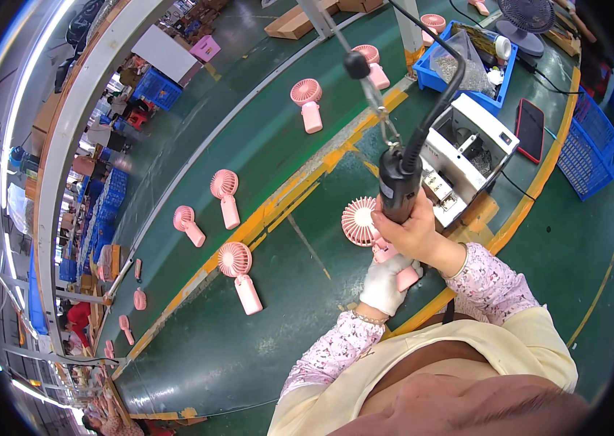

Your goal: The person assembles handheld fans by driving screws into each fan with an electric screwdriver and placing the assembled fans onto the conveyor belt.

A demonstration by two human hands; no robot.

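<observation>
My left hand (383, 285), in a white glove, is closed around the handle of a pink handheld fan (359, 221) near the bench's front edge. The fan's round slatted head points away from me. In my right hand (416, 231), bare, is a black electric screwdriver (398, 187), held upright over that fan and hung from a metal hook and line. Its tip is hidden behind my fingers, so I cannot tell whether it touches the fan. Another pink fan (235, 260) lies on the green bench to the left.
Right of the screwdriver stands a white screw feeder (492, 123), with a red-edged phone (530, 131) beyond it. A blue bin (497, 102) holds bagged small parts. Several pink fans (225, 183) lie along the green belt (259, 142). A blue crate (588, 149) is beyond the right edge.
</observation>
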